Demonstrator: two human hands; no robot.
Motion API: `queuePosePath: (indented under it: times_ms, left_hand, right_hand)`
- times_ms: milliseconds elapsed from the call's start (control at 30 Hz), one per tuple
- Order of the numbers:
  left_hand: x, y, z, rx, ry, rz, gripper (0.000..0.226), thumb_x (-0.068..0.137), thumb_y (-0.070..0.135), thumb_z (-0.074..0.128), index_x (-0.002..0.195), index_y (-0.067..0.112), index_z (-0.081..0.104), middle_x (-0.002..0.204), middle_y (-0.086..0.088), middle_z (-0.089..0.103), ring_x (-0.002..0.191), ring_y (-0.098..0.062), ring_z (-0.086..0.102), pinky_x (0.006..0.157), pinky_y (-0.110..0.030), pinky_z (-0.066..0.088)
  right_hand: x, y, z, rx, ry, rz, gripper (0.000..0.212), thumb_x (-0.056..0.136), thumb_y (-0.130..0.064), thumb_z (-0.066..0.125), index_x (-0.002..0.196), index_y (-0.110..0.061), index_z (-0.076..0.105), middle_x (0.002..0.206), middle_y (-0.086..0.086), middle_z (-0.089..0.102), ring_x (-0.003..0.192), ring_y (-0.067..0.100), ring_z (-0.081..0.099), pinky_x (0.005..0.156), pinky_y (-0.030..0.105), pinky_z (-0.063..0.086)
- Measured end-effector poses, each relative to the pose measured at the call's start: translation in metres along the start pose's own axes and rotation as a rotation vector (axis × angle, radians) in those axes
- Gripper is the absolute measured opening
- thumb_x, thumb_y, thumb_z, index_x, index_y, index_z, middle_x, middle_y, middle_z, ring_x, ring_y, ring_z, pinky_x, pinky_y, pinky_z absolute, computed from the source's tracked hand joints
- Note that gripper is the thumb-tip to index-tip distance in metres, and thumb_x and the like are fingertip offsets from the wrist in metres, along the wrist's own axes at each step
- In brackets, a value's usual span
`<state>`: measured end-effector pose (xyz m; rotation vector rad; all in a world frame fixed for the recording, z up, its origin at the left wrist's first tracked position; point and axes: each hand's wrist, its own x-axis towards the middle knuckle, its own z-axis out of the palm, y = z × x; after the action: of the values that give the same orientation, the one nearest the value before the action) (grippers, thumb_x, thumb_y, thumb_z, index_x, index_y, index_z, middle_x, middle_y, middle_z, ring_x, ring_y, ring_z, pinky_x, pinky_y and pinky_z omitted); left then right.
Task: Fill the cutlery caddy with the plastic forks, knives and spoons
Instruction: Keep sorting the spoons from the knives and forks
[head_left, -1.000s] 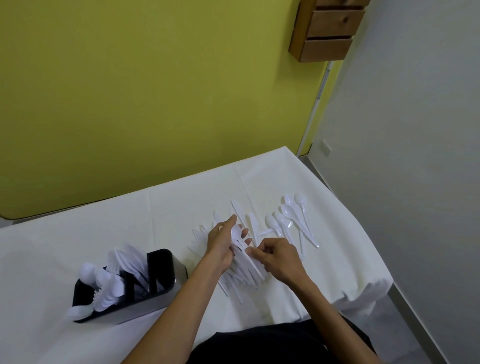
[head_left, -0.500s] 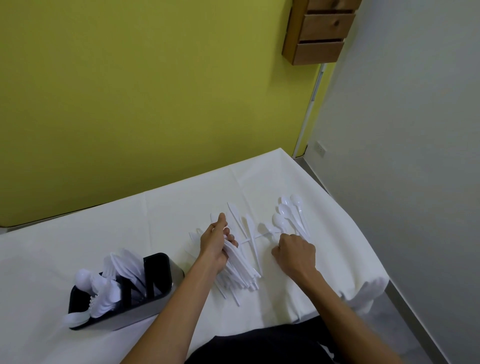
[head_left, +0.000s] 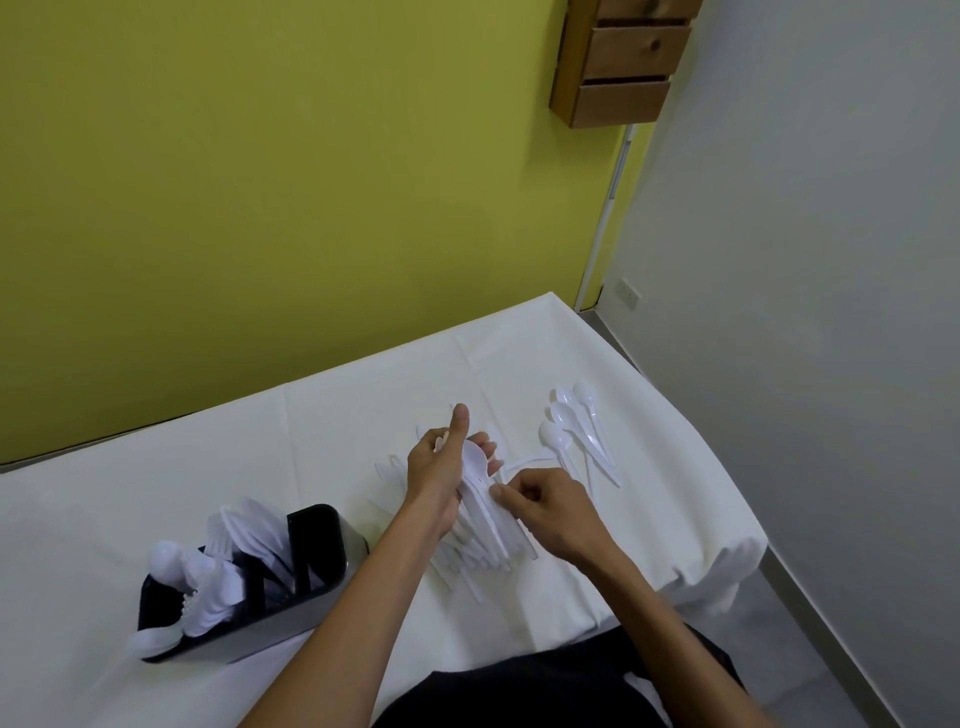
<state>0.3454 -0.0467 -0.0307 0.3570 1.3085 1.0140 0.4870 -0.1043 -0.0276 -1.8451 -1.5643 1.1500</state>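
A black cutlery caddy (head_left: 317, 525) stands at the left of the white table, with white plastic spoons, forks and knives (head_left: 218, 571) sticking out of its left compartments. My left hand (head_left: 441, 467) grips a bunch of white spoons (head_left: 480, 499) in the middle of the table, thumb up. My right hand (head_left: 550, 509) touches that bunch from the right and pinches one handle. Several loose spoons (head_left: 576, 431) lie to the right. More white cutlery (head_left: 387, 473) lies under and behind my left hand, partly hidden.
The table is covered with a white cloth (head_left: 156, 467) and stands against a yellow-green wall. Its right edge (head_left: 727, 499) drops to a grey floor. A wooden drawer unit (head_left: 623, 57) hangs on the wall above.
My right hand has come back from the loose spoons on the right to the bunch in my left hand. My left hand has lifted its thumb.
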Motion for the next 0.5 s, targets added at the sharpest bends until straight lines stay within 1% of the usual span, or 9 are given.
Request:
queuePosePath:
  times_ms: [67,133,167,233,300,367,433,500]
  left_hand:
    - [-0.004,0.004,0.000,0.004,0.031,0.062,0.039,0.084,0.036,0.079,0.102,0.008,0.059,0.091,-0.009,0.071,0.077,-0.021,0.073,0.069,-0.037,0.062]
    - [-0.007,0.011,-0.002,0.040,0.044,0.126,0.029,0.086,0.030,0.079,0.099,0.010,0.062,0.096,-0.007,0.068,0.081,-0.019,0.072,0.071,-0.037,0.063]
    - [-0.009,0.015,-0.002,0.050,0.048,0.149,0.024,0.088,0.028,0.078,0.097,0.010,0.064,0.096,-0.007,0.067,0.082,-0.019,0.071,0.073,-0.037,0.063]
    - [-0.013,0.021,-0.003,0.016,0.047,0.168,0.016,0.090,0.023,0.074,0.095,0.010,0.065,0.094,-0.010,0.064,0.085,-0.022,0.069,0.072,-0.039,0.063]
    - [-0.019,0.027,-0.008,-0.034,0.031,0.182,0.012,0.093,0.018,0.071,0.095,0.008,0.065,0.090,-0.012,0.062,0.084,-0.024,0.067,0.071,-0.041,0.063]
    - [-0.027,0.031,-0.015,-0.057,0.005,0.201,0.015,0.096,0.020,0.067,0.097,0.005,0.064,0.088,-0.012,0.065,0.080,-0.024,0.069,0.072,-0.044,0.063]
    - [-0.032,0.033,-0.024,-0.038,-0.028,0.223,0.025,0.100,0.029,0.061,0.101,0.005,0.065,0.096,-0.013,0.073,0.084,-0.026,0.075,0.076,-0.045,0.062]
    - [-0.040,0.037,-0.034,-0.036,-0.040,0.252,0.030,0.102,0.035,0.056,0.102,0.006,0.065,0.101,-0.015,0.075,0.088,-0.029,0.077,0.078,-0.044,0.062]
  right_hand:
    - [-0.003,-0.001,0.004,0.036,0.058,0.038,0.039,0.087,-0.047,0.068,0.064,-0.017,0.059,0.054,-0.010,0.054,0.051,0.003,0.048,0.053,0.015,0.037]
    - [-0.008,-0.003,0.010,0.076,0.133,0.083,0.041,0.087,-0.053,0.066,0.071,-0.015,0.061,0.059,-0.010,0.058,0.055,0.003,0.052,0.057,0.019,0.040]
    - [-0.010,-0.004,0.012,0.115,0.156,0.097,0.041,0.088,-0.055,0.064,0.074,-0.016,0.061,0.061,-0.010,0.058,0.058,0.004,0.052,0.060,0.021,0.042]
    - [-0.019,-0.008,0.018,0.220,0.165,0.091,0.042,0.092,-0.053,0.058,0.072,-0.016,0.056,0.060,-0.010,0.054,0.058,0.006,0.049,0.061,0.023,0.041]
    - [-0.027,-0.018,0.027,0.250,0.176,0.049,0.044,0.096,-0.048,0.055,0.069,-0.013,0.052,0.058,-0.008,0.050,0.056,0.007,0.044,0.059,0.025,0.038]
    - [-0.034,-0.028,0.034,0.252,0.207,0.023,0.046,0.098,-0.045,0.053,0.068,-0.011,0.048,0.056,-0.006,0.046,0.054,0.007,0.041,0.057,0.026,0.036]
    - [-0.039,-0.040,0.039,0.287,0.223,0.011,0.047,0.100,-0.042,0.050,0.064,-0.014,0.039,0.054,-0.008,0.037,0.052,0.008,0.034,0.054,0.024,0.031]
    - [-0.043,-0.054,0.045,0.306,0.198,-0.006,0.047,0.101,-0.040,0.049,0.062,-0.017,0.035,0.053,-0.009,0.033,0.052,0.008,0.030,0.053,0.024,0.027]
